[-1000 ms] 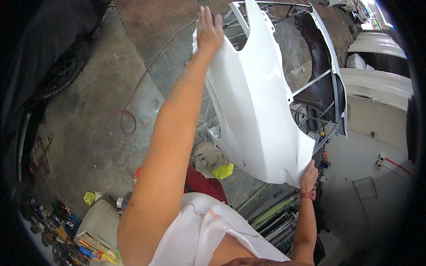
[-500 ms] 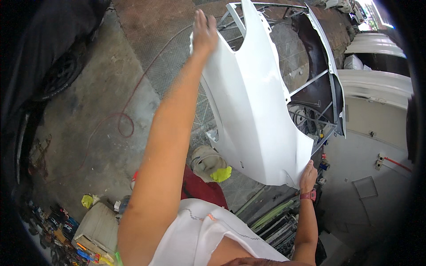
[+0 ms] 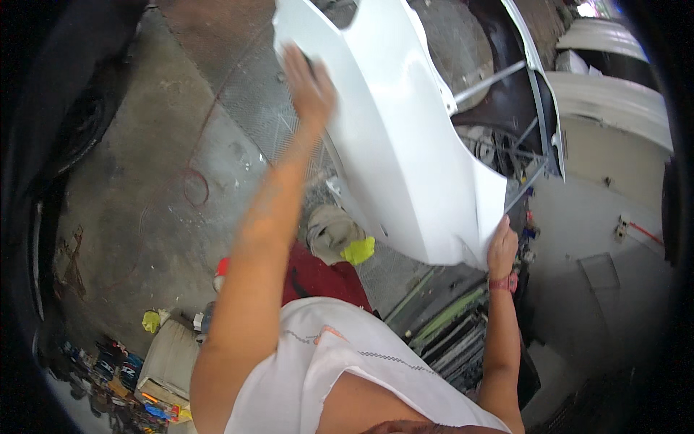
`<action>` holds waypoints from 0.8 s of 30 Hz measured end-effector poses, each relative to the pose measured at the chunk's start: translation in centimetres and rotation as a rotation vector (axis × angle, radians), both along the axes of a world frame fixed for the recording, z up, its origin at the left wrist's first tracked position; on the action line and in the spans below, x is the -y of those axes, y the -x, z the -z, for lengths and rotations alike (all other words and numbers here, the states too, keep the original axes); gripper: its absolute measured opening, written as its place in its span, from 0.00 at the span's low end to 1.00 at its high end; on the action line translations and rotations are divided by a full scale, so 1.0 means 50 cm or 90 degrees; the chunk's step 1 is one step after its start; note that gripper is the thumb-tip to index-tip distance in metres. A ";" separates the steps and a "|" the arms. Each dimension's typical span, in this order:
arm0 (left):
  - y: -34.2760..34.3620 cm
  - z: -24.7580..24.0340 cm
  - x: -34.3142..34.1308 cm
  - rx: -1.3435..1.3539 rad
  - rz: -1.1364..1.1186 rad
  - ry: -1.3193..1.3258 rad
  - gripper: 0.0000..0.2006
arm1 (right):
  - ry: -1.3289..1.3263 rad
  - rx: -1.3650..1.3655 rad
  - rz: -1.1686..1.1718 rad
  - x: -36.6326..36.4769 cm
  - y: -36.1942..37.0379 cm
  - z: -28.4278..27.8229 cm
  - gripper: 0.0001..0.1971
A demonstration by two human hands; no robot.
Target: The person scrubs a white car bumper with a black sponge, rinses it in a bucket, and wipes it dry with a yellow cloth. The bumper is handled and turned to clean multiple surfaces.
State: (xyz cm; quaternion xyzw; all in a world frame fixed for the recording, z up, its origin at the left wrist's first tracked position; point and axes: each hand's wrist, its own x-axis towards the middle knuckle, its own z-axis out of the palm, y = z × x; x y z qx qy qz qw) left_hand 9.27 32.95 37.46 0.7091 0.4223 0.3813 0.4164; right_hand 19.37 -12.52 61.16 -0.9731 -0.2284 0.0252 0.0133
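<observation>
A white car fender (image 3: 390,137) hangs at an angle in front of me, its curved panel facing up. Near its upper left edge, my left hand (image 3: 309,87) lies on or just over the panel, fingers stretched out and smeared by motion. A small dark patch shows between those fingers; I cannot make out what it is. At the lower right corner, my right hand (image 3: 501,249) grips the fender's edge, with the thumb on top. A reddish watch (image 3: 504,283) is on that wrist.
A metal stand (image 3: 531,130) carries the fender and a second, dark-sided panel (image 3: 499,79). Below are a bucket (image 3: 329,231) and a yellow-green cloth (image 3: 358,250). A thin red hose (image 3: 196,189) curls on the floor. A covered car (image 3: 79,123) is at left, tools (image 3: 155,409) at lower left.
My left hand has slid down along the fender's left edge, toward me. The fender, stand and right hand appear higher in the view, while the right hand keeps its grip on the corner.
</observation>
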 end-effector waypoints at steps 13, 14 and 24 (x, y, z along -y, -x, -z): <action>0.004 0.105 -0.114 0.152 -0.117 0.377 0.49 | -0.004 -0.009 0.011 0.008 0.004 0.002 0.37; 0.002 0.103 -0.100 0.189 -0.112 0.420 0.50 | -0.012 -0.010 0.027 0.003 0.004 0.001 0.37; 0.142 0.144 0.602 0.199 -0.062 0.456 0.40 | 0.012 0.009 0.009 -0.003 0.001 0.008 0.41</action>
